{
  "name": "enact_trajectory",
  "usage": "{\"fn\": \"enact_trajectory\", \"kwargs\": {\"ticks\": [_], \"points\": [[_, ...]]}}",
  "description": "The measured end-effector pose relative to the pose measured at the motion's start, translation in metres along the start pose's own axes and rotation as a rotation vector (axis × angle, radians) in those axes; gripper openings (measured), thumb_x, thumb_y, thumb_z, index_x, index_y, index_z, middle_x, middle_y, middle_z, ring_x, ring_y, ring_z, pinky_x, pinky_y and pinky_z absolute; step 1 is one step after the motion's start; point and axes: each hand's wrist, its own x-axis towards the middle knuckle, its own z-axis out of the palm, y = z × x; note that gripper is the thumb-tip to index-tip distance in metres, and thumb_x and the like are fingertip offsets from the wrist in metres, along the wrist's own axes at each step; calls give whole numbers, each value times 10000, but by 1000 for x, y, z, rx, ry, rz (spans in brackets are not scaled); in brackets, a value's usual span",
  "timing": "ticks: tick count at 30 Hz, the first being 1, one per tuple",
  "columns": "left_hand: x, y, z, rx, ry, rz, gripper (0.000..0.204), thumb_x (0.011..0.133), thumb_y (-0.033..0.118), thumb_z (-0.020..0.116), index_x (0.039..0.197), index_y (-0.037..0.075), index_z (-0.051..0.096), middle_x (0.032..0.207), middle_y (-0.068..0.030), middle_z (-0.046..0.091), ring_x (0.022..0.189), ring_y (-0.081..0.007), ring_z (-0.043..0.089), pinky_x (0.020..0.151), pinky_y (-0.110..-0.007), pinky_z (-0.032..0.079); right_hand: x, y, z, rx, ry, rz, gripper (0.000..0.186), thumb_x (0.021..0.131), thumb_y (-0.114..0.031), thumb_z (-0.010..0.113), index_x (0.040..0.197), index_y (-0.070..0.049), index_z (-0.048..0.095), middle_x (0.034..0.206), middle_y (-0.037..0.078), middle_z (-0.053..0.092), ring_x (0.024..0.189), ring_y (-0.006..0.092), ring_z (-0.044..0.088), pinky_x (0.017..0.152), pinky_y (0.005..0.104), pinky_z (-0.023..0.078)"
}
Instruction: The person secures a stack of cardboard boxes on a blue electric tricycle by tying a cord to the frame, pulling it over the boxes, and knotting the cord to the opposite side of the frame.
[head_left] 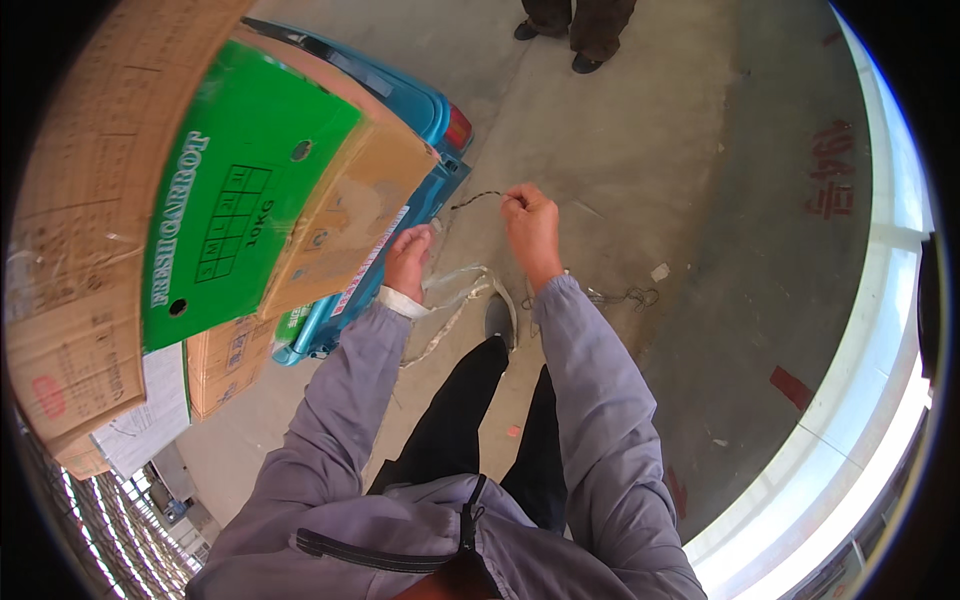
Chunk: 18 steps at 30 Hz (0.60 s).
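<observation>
Likely a warehouse or loading area: bare concrete floor [650, 130], red floor markings [791, 388], blue vehicle [422, 112] piled with cardboard boxes [250, 195].

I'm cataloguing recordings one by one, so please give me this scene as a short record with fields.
Right hand: closed on a dark cord
Left hand: partly curled beside the blue vehicle; grip unclear
Strap: pale strap, looped near the left wrist
Load: brown cartons and a green-faced carton, at left
Other person: dark-trousered legs at the top
Ground: grey floor
</observation>
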Motion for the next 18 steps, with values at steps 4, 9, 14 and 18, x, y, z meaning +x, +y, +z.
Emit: {"fn": "enact_trajectory", "kwargs": {"ticks": [4,9,14,18], "points": [[50,-27,2,-23,75,-24,325,971,236,580,1238,54,623,1281,-101,618,1222,-265,559,1052,-396,381,41,42,26,13,64,-40,118,863,-69,601,885,17,678,686,28,623,603,85,510,532,288,424],[101,-43,6,-73,70,46,404,979,223,564,1334,32,547,1356,-114,562,1262,-288,536,1082,-419,373,79,73,58,-36,120,-17,118,851,-105,620,870,-1,672,715,171,662,619,263,612,611,380,486],[131,-48,17,-86,47,92,481,969,174,560,1421,38,467,1360,-141,559,1247,-269,548,1061,-395,399,100,103,82,-57,156,-106,96,854,-106,634,875,-17,666,756,165,673,644,280,625,631,383,495],[150,-56,10,11,28,112,476,962,121,549,1419,25,460,1346,-163,567,1199,-264,586,1024,-374,439,108,114,99,-20,84,-84,95,861,-67,633,913,-5,683,684,59,629,613,104,544,579,294,457]]}}
